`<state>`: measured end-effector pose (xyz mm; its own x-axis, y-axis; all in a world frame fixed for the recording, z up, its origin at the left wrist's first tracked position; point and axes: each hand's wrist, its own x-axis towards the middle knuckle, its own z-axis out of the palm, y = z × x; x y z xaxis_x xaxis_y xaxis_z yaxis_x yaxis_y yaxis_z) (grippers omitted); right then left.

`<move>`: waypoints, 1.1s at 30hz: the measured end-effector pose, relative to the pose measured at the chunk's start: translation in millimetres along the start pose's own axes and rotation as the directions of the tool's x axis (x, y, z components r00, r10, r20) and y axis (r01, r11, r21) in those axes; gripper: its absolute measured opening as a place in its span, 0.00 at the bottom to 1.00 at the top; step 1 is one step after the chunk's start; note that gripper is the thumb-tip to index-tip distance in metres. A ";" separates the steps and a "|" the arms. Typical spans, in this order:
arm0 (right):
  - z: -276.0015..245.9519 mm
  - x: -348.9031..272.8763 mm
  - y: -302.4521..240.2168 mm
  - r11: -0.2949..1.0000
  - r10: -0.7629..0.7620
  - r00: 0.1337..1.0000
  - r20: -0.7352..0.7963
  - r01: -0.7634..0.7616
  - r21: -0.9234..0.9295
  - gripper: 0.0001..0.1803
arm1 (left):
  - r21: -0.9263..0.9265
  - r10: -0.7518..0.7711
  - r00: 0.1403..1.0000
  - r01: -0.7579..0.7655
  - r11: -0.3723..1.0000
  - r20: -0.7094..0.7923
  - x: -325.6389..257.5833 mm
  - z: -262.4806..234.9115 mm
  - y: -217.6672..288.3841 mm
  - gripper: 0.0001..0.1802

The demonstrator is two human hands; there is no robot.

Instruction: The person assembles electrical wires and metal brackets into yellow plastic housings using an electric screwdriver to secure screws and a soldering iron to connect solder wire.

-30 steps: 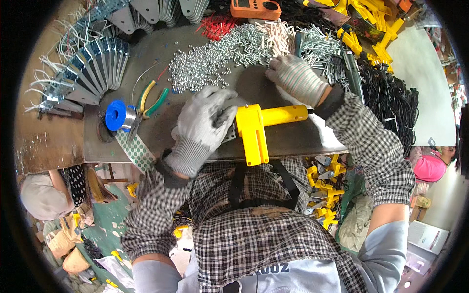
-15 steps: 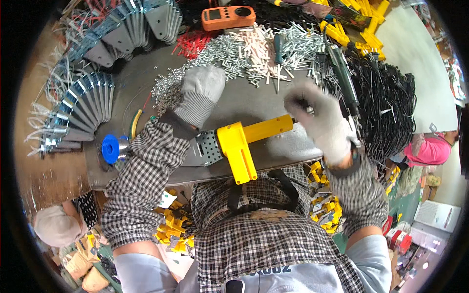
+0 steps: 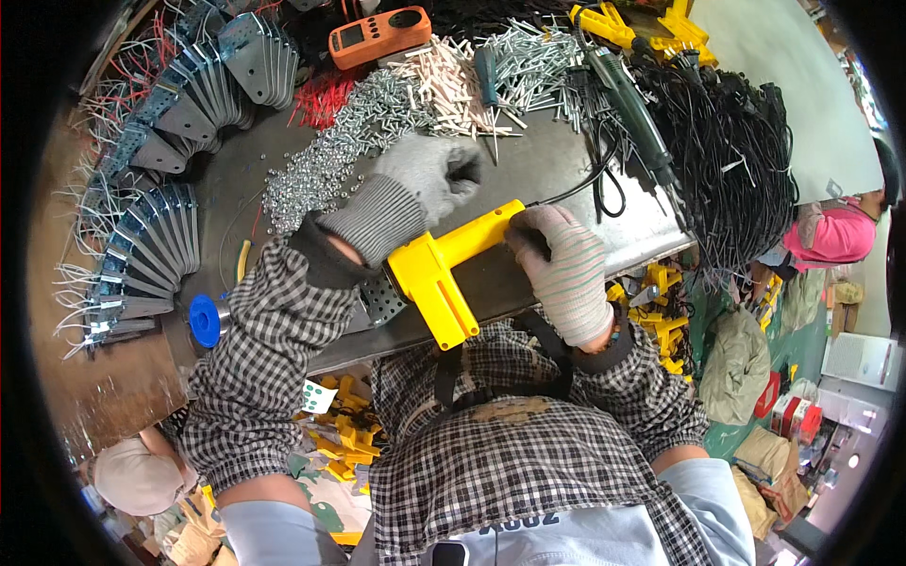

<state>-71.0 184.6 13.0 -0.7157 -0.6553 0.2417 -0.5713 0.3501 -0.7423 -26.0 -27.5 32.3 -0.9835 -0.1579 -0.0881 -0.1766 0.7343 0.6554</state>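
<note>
A yellow plastic tool housing (image 3: 432, 291) with a straight handle lies at the near edge of the workbench. A perforated metal plate (image 3: 382, 300) extends from its left side, partly under my left sleeve. My right hand (image 3: 566, 274), in a striped light glove, is closed around the handle's right end, where a black cord (image 3: 580, 189) comes out. Beyond the housing, my left hand (image 3: 429, 174), in a grey glove, is held with curled fingers near the screws (image 3: 392, 104). Whatever those fingers may hold is hidden.
Small nuts (image 3: 307, 184), pale sleeves (image 3: 444, 80) and a screwdriver (image 3: 486, 75) lie beyond my hands. Metal plates (image 3: 156, 250) line the left, beside a blue spool (image 3: 204, 321). A dark electric screwdriver (image 3: 628, 104) and bundled black cords (image 3: 731, 160) are right. An orange meter (image 3: 377, 38) sits far back.
My right hand has moved left and closed on the handle's end. My left hand has shifted right with its fingers curled. The view has shifted, and the handle tilts up more.
</note>
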 end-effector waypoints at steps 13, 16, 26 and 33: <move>12.1 -0.1 21.6 0.978 -0.198 0.977 -0.077 0.191 -0.085 0.09 | -0.317 -0.125 0.886 0.287 0.904 0.446 30.2 18.1 -15.1 0.12; 8.8 0.7 24.8 0.978 -0.197 0.979 -0.055 0.192 -0.081 0.09 | -0.569 -0.090 0.848 0.425 0.703 0.523 23.9 17.7 -11.3 0.13; -48.5 84.8 64.7 0.876 0.044 0.996 -0.076 -0.075 -0.476 0.09 | 0.343 0.307 0.937 -0.236 0.909 -0.168 61.7 28.9 6.3 0.07; -26.2 167.8 78.5 0.562 -0.140 0.924 0.355 0.370 -0.740 0.10 | 0.861 0.249 0.966 -0.179 0.476 0.063 105.5 56.8 30.4 0.08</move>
<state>-246.5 119.7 11.7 -0.4386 -0.8925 0.1054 -0.8830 0.4498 0.1343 -137.4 15.6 0.4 -0.9970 0.0716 0.0309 0.0581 0.9463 -0.3180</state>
